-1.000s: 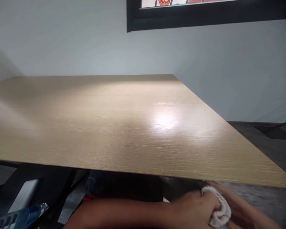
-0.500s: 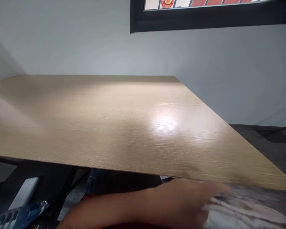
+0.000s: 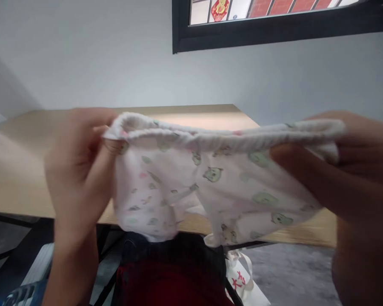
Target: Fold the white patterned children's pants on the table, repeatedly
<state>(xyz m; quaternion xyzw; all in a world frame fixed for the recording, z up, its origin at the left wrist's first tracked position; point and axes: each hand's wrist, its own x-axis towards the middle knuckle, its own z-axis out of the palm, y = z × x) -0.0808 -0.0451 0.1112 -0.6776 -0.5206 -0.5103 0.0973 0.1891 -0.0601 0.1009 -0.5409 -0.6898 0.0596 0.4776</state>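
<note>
A small pair of white shorts with green and brown cartoon animal prints hangs in front of me, stretched sideways by its elastic waistband. My left hand pinches the left end of the waistband. At the other end, my right hand grips the waistband, its thumb lying across the front of the cloth. Both legs of the shorts dangle down over the table's near edge. Motion blurs the two hands somewhat.
Behind the shorts stretches a light wooden table, reaching to a grey wall with a dark window frame. Below the table are a white bag with red lettering and, at lower left, a blue plastic bottle.
The shorts have come up into view in both hands. My blurred arm was reaching to the lower right beside pale cloth; now both hands are raised above the table edge.
</note>
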